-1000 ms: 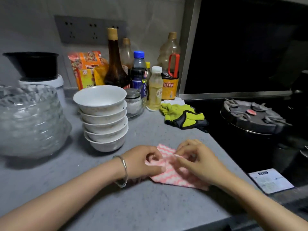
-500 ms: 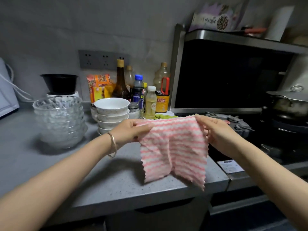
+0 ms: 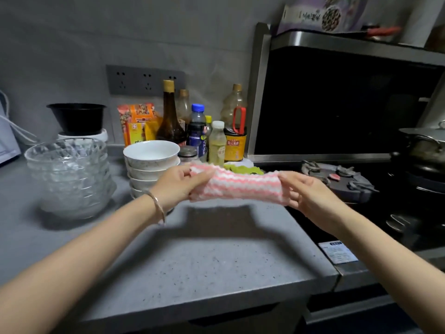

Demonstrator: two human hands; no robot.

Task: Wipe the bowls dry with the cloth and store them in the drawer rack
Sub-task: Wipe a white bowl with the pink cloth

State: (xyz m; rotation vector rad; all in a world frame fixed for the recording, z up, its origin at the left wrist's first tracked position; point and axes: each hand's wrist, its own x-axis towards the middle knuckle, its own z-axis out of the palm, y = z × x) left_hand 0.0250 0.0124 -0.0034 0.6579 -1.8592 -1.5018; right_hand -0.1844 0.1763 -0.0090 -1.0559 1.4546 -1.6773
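Observation:
A pink-and-white striped cloth [image 3: 237, 185] is stretched flat in the air above the grey counter, folded to a narrow band. My left hand [image 3: 179, 183] grips its left end and my right hand [image 3: 304, 191] grips its right end. A stack of several white bowls [image 3: 150, 165] stands on the counter just behind my left hand. A stack of several clear glass bowls [image 3: 68, 172] sits farther left. No drawer rack is in view.
Sauce bottles [image 3: 169, 114] and snack packets [image 3: 137, 121] line the back wall. Green gloves [image 3: 243, 168] lie behind the cloth. A black stove [image 3: 337, 179] with a pot [image 3: 423, 150] fills the right. A black bowl [image 3: 77, 118] stands at back left. The counter's front edge [image 3: 192, 307] is near.
Both hands lifted the cloth off the counter and unfolded it hanging; now it is raised level and folded into a narrow band between them.

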